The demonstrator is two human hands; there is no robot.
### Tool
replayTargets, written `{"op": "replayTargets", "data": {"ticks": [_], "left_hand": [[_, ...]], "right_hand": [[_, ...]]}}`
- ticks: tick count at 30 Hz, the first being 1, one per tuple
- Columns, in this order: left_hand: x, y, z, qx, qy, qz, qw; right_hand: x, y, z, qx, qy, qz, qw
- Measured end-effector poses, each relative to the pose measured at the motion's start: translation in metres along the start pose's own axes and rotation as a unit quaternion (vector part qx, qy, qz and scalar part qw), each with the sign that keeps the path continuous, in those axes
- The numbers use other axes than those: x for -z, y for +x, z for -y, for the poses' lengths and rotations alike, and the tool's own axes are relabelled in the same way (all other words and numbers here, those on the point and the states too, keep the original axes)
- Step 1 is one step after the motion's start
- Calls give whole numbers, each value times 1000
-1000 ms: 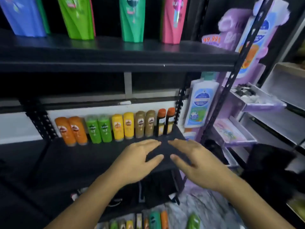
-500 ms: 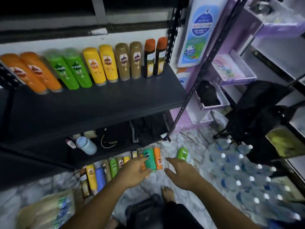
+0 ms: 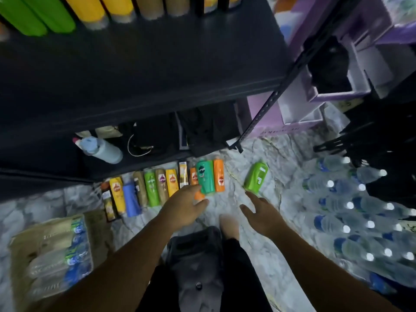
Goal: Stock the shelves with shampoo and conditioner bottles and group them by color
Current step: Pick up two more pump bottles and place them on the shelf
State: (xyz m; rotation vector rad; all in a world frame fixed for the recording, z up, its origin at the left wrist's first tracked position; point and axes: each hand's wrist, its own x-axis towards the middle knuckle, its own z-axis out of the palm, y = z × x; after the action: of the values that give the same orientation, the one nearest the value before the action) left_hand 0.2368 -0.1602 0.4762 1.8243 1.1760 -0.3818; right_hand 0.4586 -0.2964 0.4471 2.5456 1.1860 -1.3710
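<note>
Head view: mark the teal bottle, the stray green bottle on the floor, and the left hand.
teal bottle [image 3: 205, 179]: head view, middle of its front label.
stray green bottle [image 3: 256, 177]: head view, middle of its body.
left hand [image 3: 182, 206]: head view, back of the hand.

Both arms are dropping from the black shelf [image 3: 157, 64] toward the marble floor [image 3: 234, 194], the left hand [image 3: 182, 204] nearing the teal bottle [image 3: 205, 177] while the right hand [image 3: 258, 212], fingers spread, is stretching toward the lone green bottle [image 3: 256, 179].
</note>
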Motion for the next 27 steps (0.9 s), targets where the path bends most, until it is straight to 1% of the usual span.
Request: {"op": "replayTargets", "data": {"ticks": [4, 8, 10, 14, 16, 18, 23, 27], "left_hand": [[-49, 96, 35, 47, -25, -15, 998], [-117, 195, 76, 111, -28, -40, 993], [-150, 245, 97, 130, -34, -53, 989], [-200, 335, 137, 147, -41, -103, 983], [-217, 370, 149, 171, -57, -136, 974], [-229, 397, 158, 189, -78, -161, 966], [-244, 431, 180, 188, -93, -200, 957], [-240, 446, 187, 186, -116, -201, 955]], "right_hand": [[-31, 103, -41, -44, 35, 7, 998], [-74, 213, -96, -97, 65, -14, 993], [-93, 264, -125, -125, 77, -29, 989], [-124, 349, -176, -153, 73, -48, 984], [-132, 384, -194, -169, 77, -65, 980], [-136, 416, -206, -185, 84, -91, 975], [-140, 475, -216, -208, 131, -154, 957], [-142, 499, -223, -218, 148, -188, 946]]}}
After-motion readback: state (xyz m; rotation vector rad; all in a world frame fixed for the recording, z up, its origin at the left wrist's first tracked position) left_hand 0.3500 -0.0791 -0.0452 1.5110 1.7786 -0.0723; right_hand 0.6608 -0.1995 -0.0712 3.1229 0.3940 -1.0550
